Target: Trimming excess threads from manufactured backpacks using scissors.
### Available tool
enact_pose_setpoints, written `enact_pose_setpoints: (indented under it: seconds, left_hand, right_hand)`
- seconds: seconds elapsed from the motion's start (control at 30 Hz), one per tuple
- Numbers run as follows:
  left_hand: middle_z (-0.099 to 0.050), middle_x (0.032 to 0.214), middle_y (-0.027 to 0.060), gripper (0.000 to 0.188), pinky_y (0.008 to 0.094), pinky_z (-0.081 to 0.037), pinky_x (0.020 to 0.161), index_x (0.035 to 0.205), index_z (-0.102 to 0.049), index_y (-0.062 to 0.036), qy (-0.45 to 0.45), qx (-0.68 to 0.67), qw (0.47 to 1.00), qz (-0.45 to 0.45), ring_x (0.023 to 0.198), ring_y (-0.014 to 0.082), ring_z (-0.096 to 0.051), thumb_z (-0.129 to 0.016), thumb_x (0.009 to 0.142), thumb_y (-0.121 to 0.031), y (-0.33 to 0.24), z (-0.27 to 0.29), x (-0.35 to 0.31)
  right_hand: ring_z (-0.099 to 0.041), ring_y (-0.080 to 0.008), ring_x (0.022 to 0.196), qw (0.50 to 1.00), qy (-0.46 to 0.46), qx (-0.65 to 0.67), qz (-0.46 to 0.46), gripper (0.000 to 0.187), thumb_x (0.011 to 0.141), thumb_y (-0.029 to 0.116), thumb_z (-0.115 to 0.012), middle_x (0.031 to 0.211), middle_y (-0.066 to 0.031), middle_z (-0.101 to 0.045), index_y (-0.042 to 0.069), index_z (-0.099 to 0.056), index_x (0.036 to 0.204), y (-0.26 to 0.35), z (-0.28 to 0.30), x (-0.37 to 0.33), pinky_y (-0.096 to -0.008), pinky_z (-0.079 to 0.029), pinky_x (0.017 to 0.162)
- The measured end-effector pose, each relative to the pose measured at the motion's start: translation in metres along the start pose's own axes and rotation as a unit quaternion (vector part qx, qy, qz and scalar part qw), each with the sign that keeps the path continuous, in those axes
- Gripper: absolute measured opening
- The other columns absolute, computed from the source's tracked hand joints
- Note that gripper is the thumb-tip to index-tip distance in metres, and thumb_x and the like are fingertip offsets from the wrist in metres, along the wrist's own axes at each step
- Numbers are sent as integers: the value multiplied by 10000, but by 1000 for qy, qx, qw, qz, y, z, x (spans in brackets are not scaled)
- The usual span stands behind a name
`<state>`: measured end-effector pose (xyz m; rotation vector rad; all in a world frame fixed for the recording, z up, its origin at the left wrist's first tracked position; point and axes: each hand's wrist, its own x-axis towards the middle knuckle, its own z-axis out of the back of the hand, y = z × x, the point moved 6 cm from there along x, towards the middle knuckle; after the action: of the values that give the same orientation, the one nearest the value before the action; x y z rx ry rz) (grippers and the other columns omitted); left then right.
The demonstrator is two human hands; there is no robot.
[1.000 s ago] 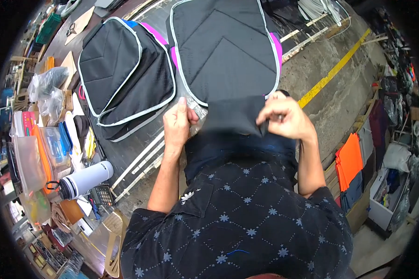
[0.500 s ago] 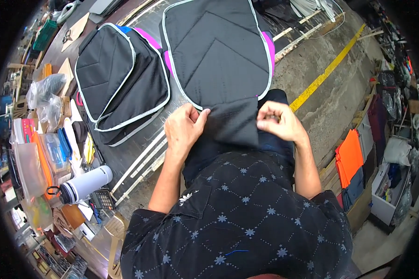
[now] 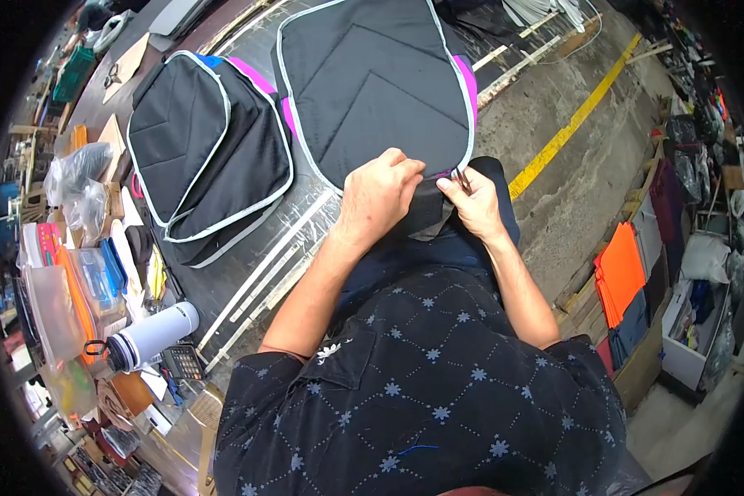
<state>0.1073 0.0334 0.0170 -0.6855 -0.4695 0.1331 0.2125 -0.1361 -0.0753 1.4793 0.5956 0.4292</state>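
A black fabric backpack [image 3: 380, 107] with pale grey piping and magenta sides lies in front of me, its lower edge at my lap. My left hand [image 3: 379, 198] is closed in a pinch at that lower edge, where a thin line of magenta shows. Just right of it, my right hand [image 3: 474, 205] grips a small dark pointed tool [image 3: 462, 180], its tip by the bag's lower right corner. The tool's exact kind is too small to tell. Below the fingers hangs a black fabric flap [image 3: 426, 211]. A second black backpack [image 3: 211, 149] with grey piping lies to the left.
A white bottle [image 3: 159, 332], a calculator [image 3: 183, 362] and plastic pouches [image 3: 62, 306] crowd the left side. Scissors [image 3: 112, 77] lie at the far left. Orange fabric [image 3: 620, 269] hangs at the right, beside a white drawer box [image 3: 688, 335]. A yellow line [image 3: 574, 120] crosses the concrete floor.
My left hand has moved right and up along the bag's lower edge. My right hand has shifted slightly up and left to the corner. The flap, spread out before, is now bunched below.
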Motion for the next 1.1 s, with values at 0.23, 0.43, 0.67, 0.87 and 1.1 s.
enact_pose_setpoints:
  seconds: [0.23,0.43,0.67,0.87,1.1]
  left_hand:
    - [-716,930,87,103,424,-602,738,992,-798,-67,27,24,999,-32,830,321,-747,-813,900,-110,-5,-10,3]
    - [-687,866,139,62,403,-566,683,964,-764,-25,35,-129,987,86,732,310,-704,-768,921,-69,11,-19,-1]
    - [-727,883,176,50,485,-580,733,965,-710,-18,-18,-111,991,67,804,407,-724,-713,966,-67,13,-19,-7]
    - [-756,896,161,141,440,-599,739,1090,-707,-36,-38,-64,994,84,824,373,-757,-756,959,-57,3,-20,-18]
    - [-759,898,134,133,470,-602,715,1055,-731,-69,-14,-27,997,75,800,359,-756,-761,928,-99,0,-30,-19]
  right_hand:
    - [-458,-1,743,1000,23,-16,1,130,1044,111,-783,884,121,-603,22,-752,1134,2,4,-1,-213,-358,639]
    - [-426,-11,722,998,-10,-61,-10,205,980,155,-864,823,116,-554,31,-736,1081,13,2,-5,-221,-339,617]
    - [-489,-48,699,942,-71,-327,-13,351,890,238,-939,778,53,-603,38,-665,977,66,10,-21,-261,-414,610]
    - [-616,-84,761,951,-87,-276,110,411,944,258,-884,872,-40,-695,38,-650,1201,83,-1,-27,-297,-511,639]
    - [-713,-203,733,917,-84,-355,164,268,980,179,-826,916,-116,-770,23,-710,1164,91,-10,-27,-339,-560,655]
